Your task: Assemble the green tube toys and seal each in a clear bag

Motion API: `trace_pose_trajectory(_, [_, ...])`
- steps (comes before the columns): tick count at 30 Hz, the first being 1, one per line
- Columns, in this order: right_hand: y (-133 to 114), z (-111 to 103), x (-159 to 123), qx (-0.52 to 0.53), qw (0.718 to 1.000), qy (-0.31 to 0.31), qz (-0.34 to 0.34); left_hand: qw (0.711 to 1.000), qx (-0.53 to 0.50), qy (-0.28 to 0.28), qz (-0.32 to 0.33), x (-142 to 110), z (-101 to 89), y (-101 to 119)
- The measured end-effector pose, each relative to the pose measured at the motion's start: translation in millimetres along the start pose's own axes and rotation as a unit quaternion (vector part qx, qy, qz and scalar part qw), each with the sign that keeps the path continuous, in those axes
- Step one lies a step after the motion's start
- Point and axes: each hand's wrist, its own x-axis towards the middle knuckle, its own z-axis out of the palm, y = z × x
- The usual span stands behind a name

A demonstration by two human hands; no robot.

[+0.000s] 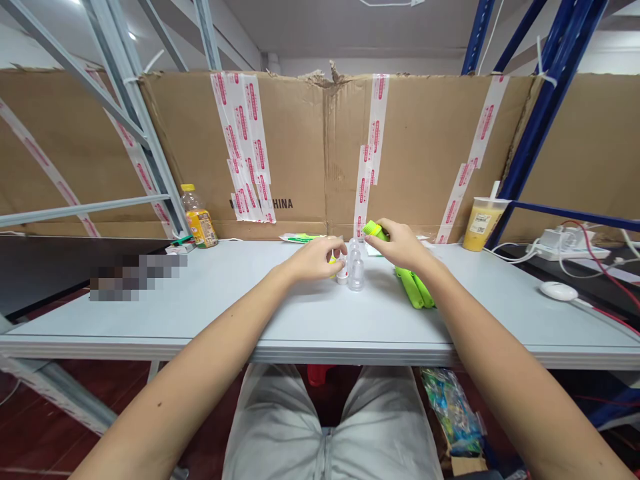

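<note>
Both hands at work over the middle of the table [190, 310], forearms reaching in from either side. Right hand [400, 245] holds a bright-green item [376, 231], fingers closed around its near side, item tipped and raised off the table. Left hand [315, 259] is opposite, fingers curled in with a narrow gap, right by a small white container [342, 275] with a bit of yellow showing beside it. Can't tell from this angle whether those fingers actually grip anything; the hand covers the contact.

Clear bottle [356, 275] stands upright on the table between the two hands, just right of the white container, more clear plastic directly behind it. Long green pieces [416, 290] lie together on the table under the right forearm, near side of the right hand. Flat green-and-white packet [300, 237] lies at the back, beyond the left hand.

Rest of the layout: drink bottle [201, 223] with yellow cap at back left, plastic cup [481, 227] of yellow drink with a straw at back right. White round device [559, 291] with a cable sits at right, power strip [570, 252] behind it. Taped cardboard [295, 133] closes off the back, between grey and blue rack posts.
</note>
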Motion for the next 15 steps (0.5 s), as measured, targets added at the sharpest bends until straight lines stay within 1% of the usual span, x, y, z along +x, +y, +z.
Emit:
trace_pose_trajectory(3, [-4.4,0.2,-2.2,0.021,1.0,-0.001,-0.018,0.999,-0.009,-0.031,0.0,-0.4,-2.9,-1.5])
trace_pose_trajectory(4, [-5.7,0.1,-2.8,0.027,0.999,-0.001,-0.025,0.999,-0.019,-0.032,-0.006,-0.1,-3.9,-2.0])
trace_pose_trajectory(5, [-6.7,-0.1,-3.4,0.031,0.999,-0.001,-0.031,0.999,-0.036,-0.02,-0.016,0.5,-5.1,-2.4])
trace_pose_trajectory(6, [-7.4,-0.2,-3.9,0.035,0.999,-0.001,-0.037,0.998,-0.059,0.01,-0.03,1.3,-6.7,-2.4])
trace_pose_trajectory(7, [-7.9,-0.3,-4.4,0.039,0.998,-0.002,-0.042,0.993,-0.089,0.057,-0.047,2.2,-8.9,-2.2])
trace_pose_trajectory(8, [-8.3,-0.4,-4.7,0.042,0.998,-0.001,-0.047,0.983,-0.126,0.116,-0.063,3.3,-11.6,-1.8])
trace_pose_trajectory(10, [-8.8,-0.1,-5.4,0.045,0.997,-0.001,-0.056,0.948,-0.203,0.231,-0.085,5.5,-17.6,-0.6])
trace_pose_trajectory(11, [-9.1,0.3,-5.7,0.043,0.997,-0.003,-0.061,0.928,-0.237,0.272,-0.091,6.5,-20.1,0.1])
trace_pose_trajectory(12, [-9.6,0.9,-6.1,0.039,0.997,-0.006,-0.066,0.911,-0.266,0.3,-0.095,7.3,-21.7,0.9])
trace_pose_trajectory(13, [-10.2,1.5,-6.5,0.034,0.997,-0.009,-0.072,0.9,-0.288,0.313,-0.097,8.0,-22.4,1.7])
trace_pose_trajectory(15, [-11.8,2.8,-7.6,0.024,0.996,-0.018,-0.09,0.891,-0.314,0.312,-0.099,8.8,-20.8,3.7])
